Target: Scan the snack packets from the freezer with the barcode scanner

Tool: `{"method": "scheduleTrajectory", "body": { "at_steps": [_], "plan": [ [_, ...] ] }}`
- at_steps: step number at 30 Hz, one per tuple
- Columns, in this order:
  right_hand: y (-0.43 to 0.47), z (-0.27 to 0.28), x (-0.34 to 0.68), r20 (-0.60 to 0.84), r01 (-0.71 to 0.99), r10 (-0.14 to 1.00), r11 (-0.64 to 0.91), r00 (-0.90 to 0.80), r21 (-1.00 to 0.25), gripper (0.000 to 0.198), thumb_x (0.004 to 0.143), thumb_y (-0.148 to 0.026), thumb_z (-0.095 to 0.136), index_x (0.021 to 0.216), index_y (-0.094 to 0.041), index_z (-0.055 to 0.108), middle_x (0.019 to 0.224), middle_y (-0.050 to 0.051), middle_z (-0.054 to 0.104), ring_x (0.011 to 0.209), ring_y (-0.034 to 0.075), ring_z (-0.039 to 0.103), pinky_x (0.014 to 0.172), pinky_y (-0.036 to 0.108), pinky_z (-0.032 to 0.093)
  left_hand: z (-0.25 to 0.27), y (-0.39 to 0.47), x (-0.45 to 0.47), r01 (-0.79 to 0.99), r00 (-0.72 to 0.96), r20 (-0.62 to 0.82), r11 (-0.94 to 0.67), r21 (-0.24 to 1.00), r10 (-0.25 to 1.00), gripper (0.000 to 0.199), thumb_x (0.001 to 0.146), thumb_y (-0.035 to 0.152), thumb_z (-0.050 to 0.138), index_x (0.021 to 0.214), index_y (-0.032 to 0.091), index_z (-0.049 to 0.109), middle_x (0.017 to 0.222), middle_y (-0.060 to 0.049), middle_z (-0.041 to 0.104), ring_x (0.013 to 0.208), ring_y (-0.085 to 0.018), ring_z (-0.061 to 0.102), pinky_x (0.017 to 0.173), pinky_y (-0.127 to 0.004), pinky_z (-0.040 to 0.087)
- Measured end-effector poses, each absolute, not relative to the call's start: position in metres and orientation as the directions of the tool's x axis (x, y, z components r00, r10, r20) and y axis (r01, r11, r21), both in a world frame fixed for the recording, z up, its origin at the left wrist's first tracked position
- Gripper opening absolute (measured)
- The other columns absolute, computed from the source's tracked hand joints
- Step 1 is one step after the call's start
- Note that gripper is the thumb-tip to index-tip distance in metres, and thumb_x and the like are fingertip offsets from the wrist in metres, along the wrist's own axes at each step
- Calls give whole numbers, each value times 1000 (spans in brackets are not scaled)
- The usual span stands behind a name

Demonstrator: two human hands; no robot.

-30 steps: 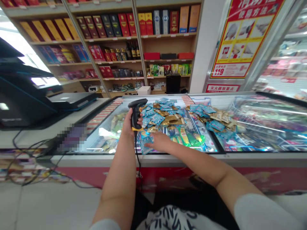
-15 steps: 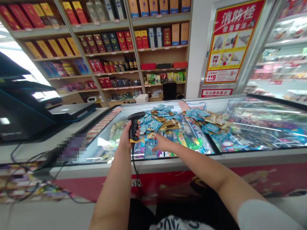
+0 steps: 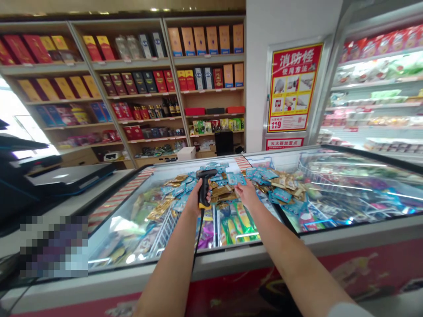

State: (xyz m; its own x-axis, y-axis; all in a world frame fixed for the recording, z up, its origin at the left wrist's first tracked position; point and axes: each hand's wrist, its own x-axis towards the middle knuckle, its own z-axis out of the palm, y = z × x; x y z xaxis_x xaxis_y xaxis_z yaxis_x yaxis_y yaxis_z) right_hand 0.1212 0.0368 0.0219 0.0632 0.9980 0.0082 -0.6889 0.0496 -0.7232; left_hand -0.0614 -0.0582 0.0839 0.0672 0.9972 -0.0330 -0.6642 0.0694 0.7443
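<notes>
My left hand (image 3: 195, 198) is wrapped round the grip of a black and yellow barcode scanner (image 3: 204, 187), its head pointing to the right and its cable hanging down. Between the fingers of my right hand (image 3: 247, 193) is a small blue packet (image 3: 235, 178), held up just right of the scanner. Beneath and behind both hands, a heap of blue and gold packets (image 3: 180, 190) lies spread on the glass top of a chest freezer (image 3: 264, 251). A second heap of similar packets (image 3: 280, 194) sits farther right on the glass.
Wrapped frozen goods (image 3: 238, 222) show through the glass. At the left is a counter with a flat scale-like device (image 3: 71, 174). Shelves of boxed bottles (image 3: 132, 83) stand behind, beside a red poster (image 3: 294, 88). A lit display fridge (image 3: 380, 97) is at the right.
My right hand has moved from the near edge of the glass up and right, with a blue packet in its fingers. The scanner has shifted right in the view, which has tilted up.
</notes>
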Motion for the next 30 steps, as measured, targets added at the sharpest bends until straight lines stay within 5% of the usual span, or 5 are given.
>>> {"method": "scheduleTrajectory", "body": {
  "at_steps": [3, 10, 21, 30],
  "plan": [
    [44, 7, 125, 10, -734, 999, -19, -35, -679, 33, 54, -9, 66, 79, -24, 51, 65, -6, 61, 62, 12, 63, 72, 32, 55, 76, -41, -52, -700, 129, -28, 111, 706, 991, 30, 84, 41, 55, 90, 11, 58, 68, -3, 58, 46, -6, 51, 38, -14, 41],
    [63, 0, 130, -11, -704, 999, 14, 32, -710, 24, 55, -11, 64, 69, -22, 48, 67, -1, 65, 77, 21, 67, 74, 38, 56, 45, -25, -41, -685, 149, -71, 154, 712, 986, 32, 81, 41, 59, 93, 12, 59, 70, -3, 59, 47, -6, 51, 37, -14, 41],
    [47, 8, 121, 78, -643, 991, 131, 110, -755, 39, 54, -18, 71, 86, -22, 50, 78, -4, 66, 71, 15, 66, 77, 33, 54, 35, -31, -8, -526, 57, -84, 101, 844, 995, 36, 71, 47, 67, 78, 14, 56, 63, -2, 58, 44, -8, 50, 36, -18, 37],
    [51, -1, 122, 80, -629, 989, 142, 126, -764, 25, 61, -18, 63, 80, -22, 47, 73, -5, 64, 72, 14, 66, 73, 29, 54, 27, -26, -12, -537, 70, -52, 82, 839, 996, 39, 69, 50, 67, 78, 13, 56, 67, -3, 58, 46, -8, 49, 37, -19, 37]
  ]
}}
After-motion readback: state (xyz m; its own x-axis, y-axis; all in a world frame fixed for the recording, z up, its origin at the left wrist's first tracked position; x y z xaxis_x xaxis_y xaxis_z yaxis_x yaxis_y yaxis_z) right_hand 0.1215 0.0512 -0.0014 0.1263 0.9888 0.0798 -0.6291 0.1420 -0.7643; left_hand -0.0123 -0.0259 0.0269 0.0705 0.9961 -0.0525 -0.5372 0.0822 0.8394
